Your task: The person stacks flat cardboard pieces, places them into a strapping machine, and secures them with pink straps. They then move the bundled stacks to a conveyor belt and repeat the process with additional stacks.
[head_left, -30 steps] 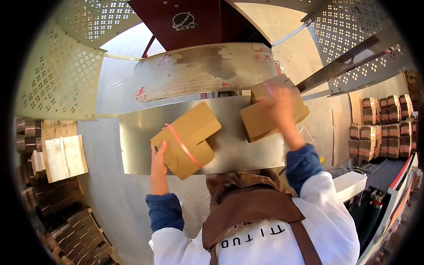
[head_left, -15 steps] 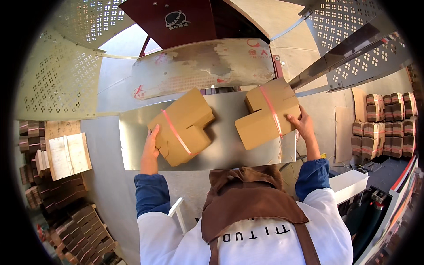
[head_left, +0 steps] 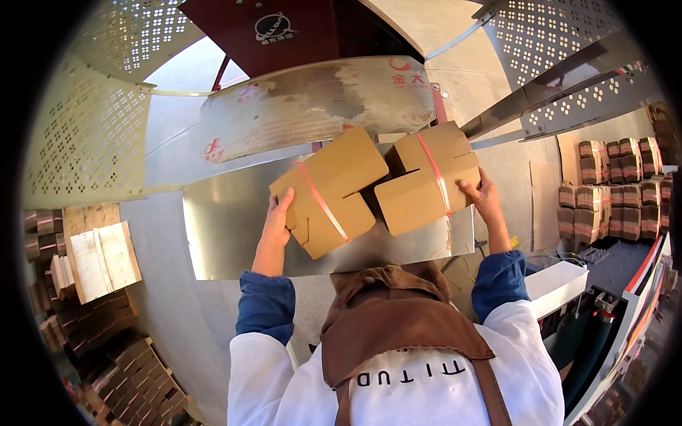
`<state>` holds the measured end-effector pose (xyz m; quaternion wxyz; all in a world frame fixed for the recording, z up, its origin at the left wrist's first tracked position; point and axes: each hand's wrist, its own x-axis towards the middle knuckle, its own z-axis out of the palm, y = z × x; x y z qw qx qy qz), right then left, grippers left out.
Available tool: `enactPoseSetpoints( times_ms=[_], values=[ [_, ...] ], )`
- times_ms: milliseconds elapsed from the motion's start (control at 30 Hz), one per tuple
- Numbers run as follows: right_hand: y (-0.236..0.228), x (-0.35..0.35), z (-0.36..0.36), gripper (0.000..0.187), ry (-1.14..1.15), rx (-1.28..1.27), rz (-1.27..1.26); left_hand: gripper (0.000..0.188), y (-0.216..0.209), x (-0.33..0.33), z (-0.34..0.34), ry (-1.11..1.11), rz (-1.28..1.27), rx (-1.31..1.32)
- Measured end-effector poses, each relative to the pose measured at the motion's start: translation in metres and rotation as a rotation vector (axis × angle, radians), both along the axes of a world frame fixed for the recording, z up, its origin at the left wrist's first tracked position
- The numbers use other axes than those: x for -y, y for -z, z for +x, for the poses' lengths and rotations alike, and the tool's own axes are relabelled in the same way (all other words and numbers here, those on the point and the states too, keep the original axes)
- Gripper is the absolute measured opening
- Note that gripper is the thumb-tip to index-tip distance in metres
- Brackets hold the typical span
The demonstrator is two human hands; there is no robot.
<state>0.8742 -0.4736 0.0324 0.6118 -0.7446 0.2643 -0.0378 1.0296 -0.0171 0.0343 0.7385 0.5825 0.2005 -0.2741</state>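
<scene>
Two bundles of flat brown cardboard pieces, each bound with a pink strap, are over a shiny metal table (head_left: 220, 227). My left hand (head_left: 278, 213) grips the outer edge of the left cardboard bundle (head_left: 352, 167), thumb on top and fingers out of sight beneath. The right cardboard bundle (head_left: 415, 199) is held at its right edge by my right hand (head_left: 485, 202), its thumb also on top. Both bundles lie tilted, their inner sides very close together with a dark gap between them.
Beyond the table stands a dark red machine (head_left: 263, 35) with a worn metal plate (head_left: 284, 106) before it. Perforated guards (head_left: 85, 135) curve round both sides. Stacked cardboard bundles (head_left: 618, 202) stand at right, more stacks (head_left: 135, 376) at lower left. A white trough (head_left: 558, 287) sits near my right elbow.
My left hand has moved right with its cardboard bundle, bringing it up beside the other one. My right hand and its bundle have hardly moved.
</scene>
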Motion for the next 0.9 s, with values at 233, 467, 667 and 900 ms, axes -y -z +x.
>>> enactPoseSetpoints(
  times_ms=[233, 467, 667, 900],
  values=[
    [0.009, 0.000, -0.005, 0.077, 0.072, 0.019, 0.057, 0.074, -0.006, 0.010, 0.007, 0.119, 0.024, 0.051],
    [0.014, 0.008, -0.017, 0.076, 0.134, 0.010, 0.170, 0.070, -0.003, 0.049, 0.007, 0.263, 0.076, 0.139],
    [0.008, 0.012, -0.018, 0.077, 0.077, -0.002, 0.088, 0.068, -0.008, 0.058, 0.014, 0.253, 0.057, 0.078],
    [0.016, 0.036, -0.047, 0.076, -0.141, -0.080, 0.003, 0.058, 0.024, 0.013, -0.049, 0.008, -0.235, 0.096]
  ],
)
